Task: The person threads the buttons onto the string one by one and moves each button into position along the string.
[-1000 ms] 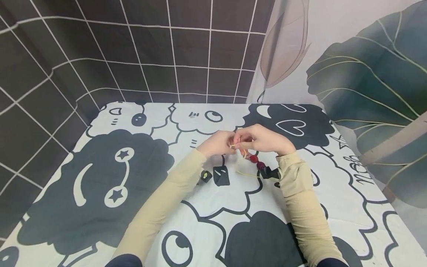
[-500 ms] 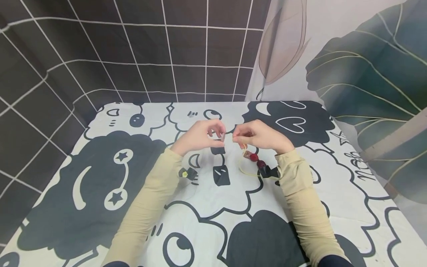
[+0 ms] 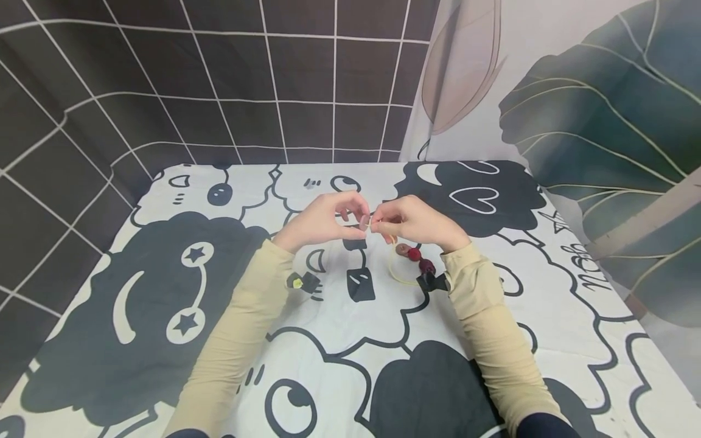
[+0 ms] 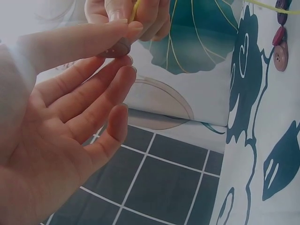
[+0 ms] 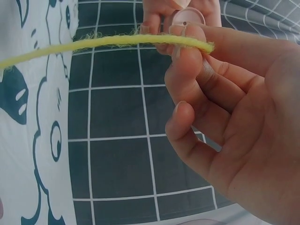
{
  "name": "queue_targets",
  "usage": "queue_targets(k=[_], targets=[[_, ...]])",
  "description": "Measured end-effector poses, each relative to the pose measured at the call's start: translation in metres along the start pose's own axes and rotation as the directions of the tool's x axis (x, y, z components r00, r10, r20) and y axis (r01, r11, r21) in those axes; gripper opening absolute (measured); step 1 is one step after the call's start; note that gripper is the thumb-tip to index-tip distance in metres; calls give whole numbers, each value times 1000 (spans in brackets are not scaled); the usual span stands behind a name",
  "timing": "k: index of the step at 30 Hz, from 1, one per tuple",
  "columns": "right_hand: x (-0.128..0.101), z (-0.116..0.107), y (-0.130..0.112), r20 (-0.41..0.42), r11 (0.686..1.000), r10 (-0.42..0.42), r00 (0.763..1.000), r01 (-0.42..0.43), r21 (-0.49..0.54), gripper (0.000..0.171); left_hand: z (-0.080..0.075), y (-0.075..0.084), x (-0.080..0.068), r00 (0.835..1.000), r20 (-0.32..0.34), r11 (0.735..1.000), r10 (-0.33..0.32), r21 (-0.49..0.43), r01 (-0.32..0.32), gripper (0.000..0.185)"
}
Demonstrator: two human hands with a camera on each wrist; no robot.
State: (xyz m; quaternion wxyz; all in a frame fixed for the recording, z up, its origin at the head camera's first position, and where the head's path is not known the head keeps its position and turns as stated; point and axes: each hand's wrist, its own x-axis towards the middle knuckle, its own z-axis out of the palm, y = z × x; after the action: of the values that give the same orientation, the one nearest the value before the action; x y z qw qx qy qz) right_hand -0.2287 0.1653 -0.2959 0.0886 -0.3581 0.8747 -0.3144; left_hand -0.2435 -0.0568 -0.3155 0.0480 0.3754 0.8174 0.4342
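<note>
My left hand [image 3: 358,224] pinches a small pale pink button [image 4: 117,48] between thumb and forefinger, its other fingers spread loosely. My right hand [image 3: 379,225] pinches the end of a yellow yarn [image 5: 117,42] just beside that button [image 5: 187,18]; the yarn tip nearly touches it. Both hands hover above the middle of the table. The yarn [image 3: 395,274] loops down to the cloth under the right hand, and three strung buttons [image 3: 414,253], one brownish pink and two red, lie on it near my right wrist.
The table wears a white cloth [image 3: 164,340] printed with black cartoon shapes. A small black device sits under each wrist [image 3: 305,281] [image 3: 432,281]. Dark tiled panels [image 3: 219,79] close the left and back; a leaf-print sheet [image 3: 602,121] closes the right.
My hands were together a second ago, then the left drew away with the button. Now it has come back, and the button meets the yarn end in the right hand.
</note>
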Motion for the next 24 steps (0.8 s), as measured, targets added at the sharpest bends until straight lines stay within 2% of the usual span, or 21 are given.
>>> queue_targets(k=[24], targets=[[1, 2, -3, -37, 996, 45, 998, -42, 73, 10, 0, 5, -1, 1000, -8, 1000, -5, 2, 5, 30]])
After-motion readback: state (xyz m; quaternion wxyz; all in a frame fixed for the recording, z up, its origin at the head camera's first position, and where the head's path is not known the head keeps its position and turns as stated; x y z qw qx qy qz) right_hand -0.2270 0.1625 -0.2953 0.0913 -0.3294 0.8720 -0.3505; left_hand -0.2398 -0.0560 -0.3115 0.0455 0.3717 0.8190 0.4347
